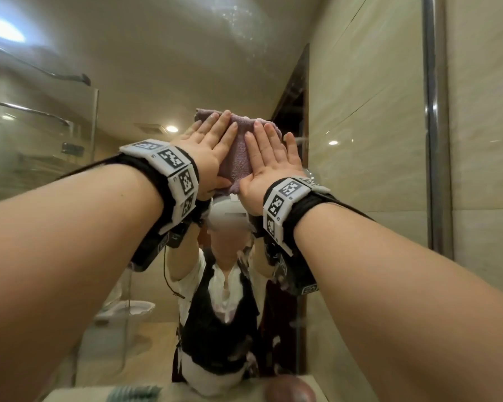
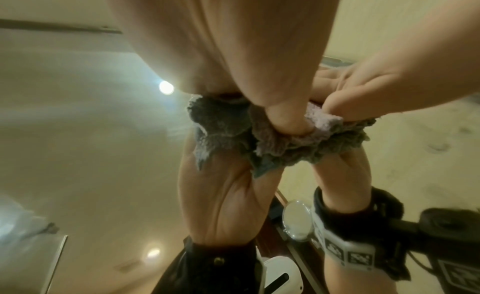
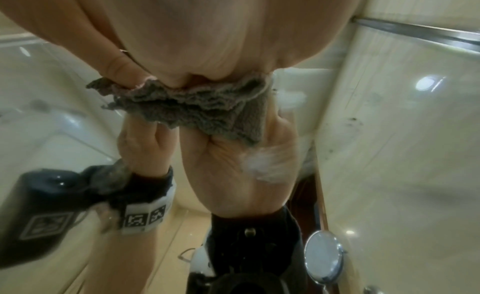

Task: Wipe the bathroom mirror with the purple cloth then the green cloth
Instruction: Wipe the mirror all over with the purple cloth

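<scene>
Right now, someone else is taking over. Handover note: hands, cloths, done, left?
Left hand: flat, fingers straight, pressing the purple cloth to the mirror.
Right hand: flat on the same cloth, beside the left.
Cloth sits high on the glass, bunched under both palms.
Teal-green striped cloth, likely the green one, lies on the counter at the bottom edge.
Done: purple pass under way; droplets remain top right.
Left: finish purple, then the green pass.

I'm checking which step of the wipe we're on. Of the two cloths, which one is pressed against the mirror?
The purple cloth, held flat to the mirror under both hands; the green cloth lies below on the counter.
</scene>
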Demonstrator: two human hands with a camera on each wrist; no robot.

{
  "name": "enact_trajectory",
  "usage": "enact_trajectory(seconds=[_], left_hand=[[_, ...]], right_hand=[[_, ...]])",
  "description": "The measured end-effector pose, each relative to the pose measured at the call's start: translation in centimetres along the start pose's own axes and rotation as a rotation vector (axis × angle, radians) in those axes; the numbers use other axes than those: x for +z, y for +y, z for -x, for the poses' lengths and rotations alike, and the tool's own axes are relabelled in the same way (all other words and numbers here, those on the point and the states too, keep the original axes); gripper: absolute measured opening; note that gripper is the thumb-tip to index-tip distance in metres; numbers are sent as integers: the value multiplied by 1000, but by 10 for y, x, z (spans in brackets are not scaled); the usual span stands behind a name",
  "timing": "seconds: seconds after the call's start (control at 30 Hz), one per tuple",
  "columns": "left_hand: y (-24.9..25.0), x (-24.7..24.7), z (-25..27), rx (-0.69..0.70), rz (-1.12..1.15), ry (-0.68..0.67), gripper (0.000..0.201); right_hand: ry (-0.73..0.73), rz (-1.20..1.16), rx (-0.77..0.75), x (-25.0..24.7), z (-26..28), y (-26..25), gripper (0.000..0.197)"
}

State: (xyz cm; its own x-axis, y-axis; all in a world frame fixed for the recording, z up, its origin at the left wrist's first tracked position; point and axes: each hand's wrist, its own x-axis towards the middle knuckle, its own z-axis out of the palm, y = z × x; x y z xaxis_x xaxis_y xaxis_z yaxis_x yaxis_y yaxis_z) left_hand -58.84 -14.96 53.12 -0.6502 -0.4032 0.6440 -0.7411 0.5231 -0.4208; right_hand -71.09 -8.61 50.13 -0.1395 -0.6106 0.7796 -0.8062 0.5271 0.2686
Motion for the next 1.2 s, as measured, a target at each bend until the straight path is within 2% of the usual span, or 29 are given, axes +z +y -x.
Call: enact_trajectory(seconds=[0.7,0.83,1.03,1.2], left_hand=[[103,-32,-52,161,36,103,100],[131,-33,-58,190,32,126,100],[185,-37,-60,237,69,125,91],[217,-34,-60,254,85,115,100]], right_hand=[[-154,26,242,10,29,96,69],[-195,46,298,15,40,118,69],[-277,77,359,26,68,155,70],[-310,90,381,35,86,176,69]])
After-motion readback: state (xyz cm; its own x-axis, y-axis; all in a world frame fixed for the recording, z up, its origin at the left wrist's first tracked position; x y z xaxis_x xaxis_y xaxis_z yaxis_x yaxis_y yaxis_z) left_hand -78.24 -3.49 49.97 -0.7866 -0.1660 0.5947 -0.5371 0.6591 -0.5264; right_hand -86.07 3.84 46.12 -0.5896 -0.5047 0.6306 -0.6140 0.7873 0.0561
